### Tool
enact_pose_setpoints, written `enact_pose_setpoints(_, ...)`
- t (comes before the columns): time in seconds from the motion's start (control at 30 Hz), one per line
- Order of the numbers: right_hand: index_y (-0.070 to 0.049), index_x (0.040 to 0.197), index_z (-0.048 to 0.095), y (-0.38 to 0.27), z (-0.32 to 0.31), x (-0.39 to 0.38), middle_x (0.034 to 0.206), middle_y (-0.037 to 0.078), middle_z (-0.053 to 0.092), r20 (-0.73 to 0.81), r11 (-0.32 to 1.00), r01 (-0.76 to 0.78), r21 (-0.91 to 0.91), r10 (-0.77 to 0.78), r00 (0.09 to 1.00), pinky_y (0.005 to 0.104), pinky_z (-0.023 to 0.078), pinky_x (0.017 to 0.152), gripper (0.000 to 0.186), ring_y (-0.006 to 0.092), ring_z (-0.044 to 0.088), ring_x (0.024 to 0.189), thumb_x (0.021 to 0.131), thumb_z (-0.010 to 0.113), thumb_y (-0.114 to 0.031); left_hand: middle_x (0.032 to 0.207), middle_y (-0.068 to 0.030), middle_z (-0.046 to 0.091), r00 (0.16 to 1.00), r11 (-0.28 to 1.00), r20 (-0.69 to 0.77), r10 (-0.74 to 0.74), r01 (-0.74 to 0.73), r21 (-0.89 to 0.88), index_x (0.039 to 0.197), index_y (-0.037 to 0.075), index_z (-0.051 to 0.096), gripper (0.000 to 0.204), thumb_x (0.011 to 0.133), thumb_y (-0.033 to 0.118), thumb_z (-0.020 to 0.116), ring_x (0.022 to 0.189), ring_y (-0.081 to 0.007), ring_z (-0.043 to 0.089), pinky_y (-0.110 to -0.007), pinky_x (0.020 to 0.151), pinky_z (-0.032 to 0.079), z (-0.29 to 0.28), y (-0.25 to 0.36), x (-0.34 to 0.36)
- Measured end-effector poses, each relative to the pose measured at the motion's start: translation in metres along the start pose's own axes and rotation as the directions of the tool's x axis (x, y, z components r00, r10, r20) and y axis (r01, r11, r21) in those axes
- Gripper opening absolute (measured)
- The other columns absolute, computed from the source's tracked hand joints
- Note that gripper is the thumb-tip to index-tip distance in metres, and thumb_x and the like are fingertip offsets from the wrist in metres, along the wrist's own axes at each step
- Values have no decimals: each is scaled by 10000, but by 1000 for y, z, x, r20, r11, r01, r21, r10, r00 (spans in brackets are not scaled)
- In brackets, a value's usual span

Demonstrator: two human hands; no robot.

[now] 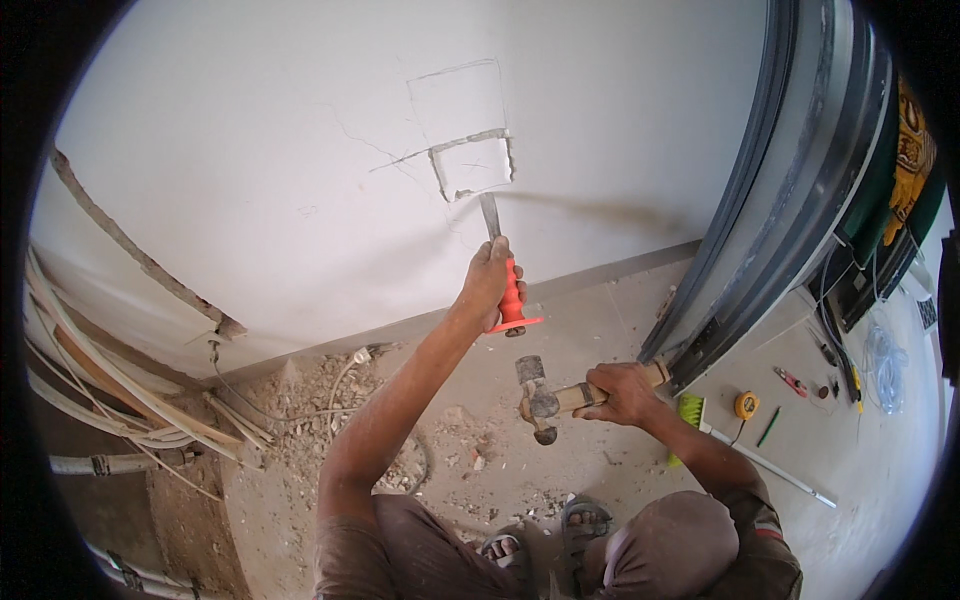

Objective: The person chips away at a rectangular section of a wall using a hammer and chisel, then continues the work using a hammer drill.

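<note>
My left hand (490, 280) grips a chisel with a red guarded handle (513, 290), its steel blade (489, 210) upright against the lower edge of a roughly cut square (470, 160) on the white wall (300, 120). A pencilled rectangle is drawn above that cut. Just below and right of the chisel's struck end, apart from it, is a hammer's metal head (538, 400). My right hand (620, 395) is closed around the hammer's wooden handle (578, 398).
Rubble (290, 415) and cables lie on the floor; pipes and conduits (110, 400) run at left. A dark metal frame (770, 170) stands at right. A green brush (690, 415), yellow tape measure (745, 405), pliers (790, 382) and coiled clear tubing (885, 370) lie on the right.
</note>
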State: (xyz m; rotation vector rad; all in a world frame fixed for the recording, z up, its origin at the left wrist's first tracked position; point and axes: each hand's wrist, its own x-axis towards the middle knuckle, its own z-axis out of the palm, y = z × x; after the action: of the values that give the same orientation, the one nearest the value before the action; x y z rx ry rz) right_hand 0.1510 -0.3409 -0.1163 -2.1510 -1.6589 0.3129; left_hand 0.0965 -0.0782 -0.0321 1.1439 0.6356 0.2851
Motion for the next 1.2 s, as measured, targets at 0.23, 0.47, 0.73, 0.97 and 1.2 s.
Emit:
enact_pose_setpoints(0.23, -106, 845, 553, 4, -5, -7, 793, 84, 571, -39, 937, 344, -53, -346, 937, 448, 471, 655, 554, 298, 601, 721, 648, 751, -585, 756, -65, 490, 1000, 999, -4, -27, 27, -23, 933, 85, 402, 288, 996, 365, 426, 576, -170, 509, -343, 521, 496, 3, 4, 0)
enact_pose_setpoints(0.47, -162, 888, 577, 14, -5, 28, 755, 35, 535, -74, 965, 146, -216, -166, 983, 387, 483, 685, 478, 249, 609, 739, 666, 727, -558, 757, -63, 485, 1000, 999, -11, -25, 24, -28, 925, 87, 402, 281, 993, 358, 429, 593, -170, 511, -338, 523, 489, 1, 6, 1)
enact_pose_setpoints(0.73, -135, 831, 575, 26, -3, 40, 741, 36, 534, -141, 952, 148, -267, -191, 972, 398, 478, 629, 480, 263, 603, 702, 646, 726, -552, 747, -62, 480, 998, 999, -33, 53, -53, -5, 909, 84, 403, 286, 986, 357, 434, 588, -174, 503, -339, 526, 482, 0, 4, 6)
enact_pose_setpoints(0.97, -123, 881, 563, 27, -14, 39, 806, 70, 580, -107, 980, 144, -138, -159, 981, 442, 466, 644, 540, 304, 615, 749, 660, 723, -589, 742, -57, 482, 1000, 1000, 12, -9, 9, -29, 915, 90, 402, 284, 989, 363, 435, 581, -174, 498, -337, 518, 476, 4, -1, 3)
enact_pose_setpoints(1.2, -111, 827, 561, -4, 9, 1, 749, 70, 574, 12, 997, 78, -7, -78, 997, 445, 463, 637, 523, 307, 615, 738, 692, 718, -591, 735, -51, 483, 1000, 1000, 28, 10, -9, -19, 929, 101, 397, 275, 997, 365, 433, 559, -166, 497, -333, 507, 472, 7, -9, 5)
